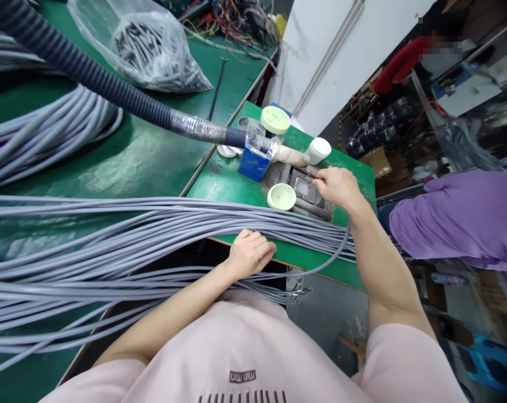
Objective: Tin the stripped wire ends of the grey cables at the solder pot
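Green tabletop [161, 159]: ribbed hose [110, 85] across, open tub [282, 197] beside grey cables [219, 216]

pale glare across the green tabletop [152, 168]

Green table [152, 151]: spread to the left of the left hand [253, 254], its top marked by pale patches of reflected light.
Side bench [211, 190]: placed beneath the right hand [339, 187], also topped in green.
White partition [320, 50]: raised beyond the right hand, crossed by long strips.
Dark wrapped bundles [375, 126]: gathered past the right hand, near a cardboard box [377, 162].
Blue plastic furniture [486, 364]: seen well right of the right hand, its kind not made out.
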